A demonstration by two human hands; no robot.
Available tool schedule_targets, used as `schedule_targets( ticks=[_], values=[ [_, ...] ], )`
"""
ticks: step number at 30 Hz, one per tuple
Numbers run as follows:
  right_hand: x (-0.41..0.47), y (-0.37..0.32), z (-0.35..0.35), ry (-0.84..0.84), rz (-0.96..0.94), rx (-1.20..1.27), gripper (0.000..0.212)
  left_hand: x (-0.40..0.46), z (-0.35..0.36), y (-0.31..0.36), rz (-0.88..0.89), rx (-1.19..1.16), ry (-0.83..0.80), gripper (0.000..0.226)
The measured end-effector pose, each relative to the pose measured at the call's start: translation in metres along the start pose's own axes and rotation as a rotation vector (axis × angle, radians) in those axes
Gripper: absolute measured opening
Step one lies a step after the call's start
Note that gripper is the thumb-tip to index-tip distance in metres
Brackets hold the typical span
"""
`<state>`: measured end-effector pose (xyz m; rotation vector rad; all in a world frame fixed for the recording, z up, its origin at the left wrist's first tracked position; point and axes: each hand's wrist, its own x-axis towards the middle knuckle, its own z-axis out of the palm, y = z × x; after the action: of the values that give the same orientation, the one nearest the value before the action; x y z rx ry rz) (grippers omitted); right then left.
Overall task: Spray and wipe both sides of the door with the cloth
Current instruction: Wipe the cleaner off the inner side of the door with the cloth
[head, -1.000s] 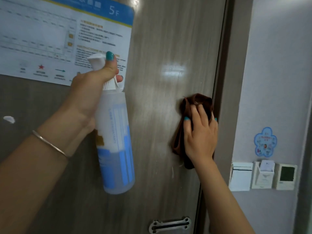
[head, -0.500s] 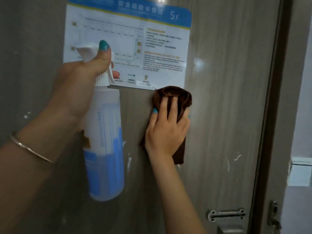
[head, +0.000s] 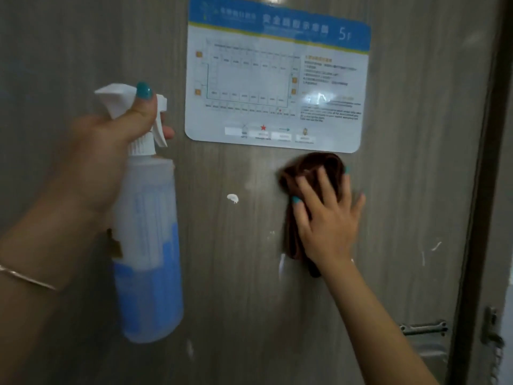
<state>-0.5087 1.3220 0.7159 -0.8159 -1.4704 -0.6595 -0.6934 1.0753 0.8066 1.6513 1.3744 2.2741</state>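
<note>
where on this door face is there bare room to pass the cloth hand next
Bare door runs right of the right hand as far as the frame. Another free patch lies between the spray bottle and the cloth, holding only a white blob. Upward is crowded: the floor plan notice sits just above the cloth. The latch plate takes the lower right.

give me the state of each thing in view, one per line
left hand: grips spray bottle
right hand: pressing cloth flat on door
spray bottle: upright, part full
cloth: bunched against door
door: smeared, white spots
floor plan sign: stuck on door
</note>
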Motion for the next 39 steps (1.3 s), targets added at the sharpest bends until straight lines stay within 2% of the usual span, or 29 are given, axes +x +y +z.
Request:
schedule_targets(
  ticks=[3, 5, 6, 8, 11, 13, 16, 17, 20, 21, 23, 27, 30, 35, 39],
  values=[
    [-0.006, 0.010, -0.003, 0.013, 0.361, 0.107, 0.051, -0.012, -0.009, -0.003, -0.076, -0.030, 0.037, 0.045],
    [-0.005, -0.023, 0.000, 0.039, 0.510, 0.166, 0.054, -0.019, -0.016, -0.008, -0.125, -0.014, 0.065, 0.048],
    [-0.006, -0.042, 0.000, 0.052, 0.526, 0.189, 0.054, -0.022, -0.019, -0.010, -0.135, 0.005, 0.083, 0.048],
    [-0.014, -0.073, 0.006, 0.054, 0.400, 0.221, 0.049, -0.028, -0.025, -0.013, -0.133, 0.033, 0.135, 0.046],
    [-0.037, -0.106, 0.013, 0.040, 0.076, 0.170, 0.043, -0.038, -0.036, -0.021, -0.145, 0.102, 0.248, 0.036],
    [-0.040, -0.110, 0.014, 0.042, 0.032, 0.167, 0.044, -0.044, -0.044, -0.030, -0.187, 0.183, 0.321, 0.020],
    [-0.042, -0.111, 0.014, 0.017, 0.069, 0.174, 0.045, -0.054, -0.052, -0.045, -0.222, 0.281, 0.321, 0.014],
    [-0.043, -0.114, 0.015, 0.022, 0.074, 0.169, 0.045, -0.057, -0.055, -0.049, -0.233, 0.299, 0.315, 0.017],
    [-0.041, -0.133, 0.017, 0.024, 0.047, 0.156, 0.044, -0.061, -0.062, -0.058, -0.238, 0.246, 0.342, 0.045],
    [-0.041, -0.143, 0.019, 0.028, 0.024, 0.153, 0.044, -0.061, -0.065, -0.061, -0.238, 0.221, 0.361, 0.045],
    [-0.046, -0.171, 0.021, 0.040, -0.070, 0.156, 0.043, -0.059, -0.073, -0.064, -0.245, 0.200, 0.398, 0.029],
    [-0.060, -0.228, 0.029, 0.052, -0.291, 0.228, 0.041, -0.054, -0.095, -0.068, -0.274, 0.206, 0.432, 0.024],
    [-0.070, -0.232, 0.030, 0.055, -0.329, 0.220, 0.042, -0.052, -0.109, -0.071, -0.253, 0.229, 0.425, 0.026],
    [-0.091, -0.204, 0.025, 0.038, -0.357, 0.126, 0.038, -0.048, -0.118, -0.081, -0.233, 0.255, 0.336, 0.017],
    [-0.059, -0.221, 0.027, 0.073, -0.175, 0.129, 0.037, -0.040, -0.126, -0.083, -0.251, 0.210, 0.340, 0.027]
  ],
)
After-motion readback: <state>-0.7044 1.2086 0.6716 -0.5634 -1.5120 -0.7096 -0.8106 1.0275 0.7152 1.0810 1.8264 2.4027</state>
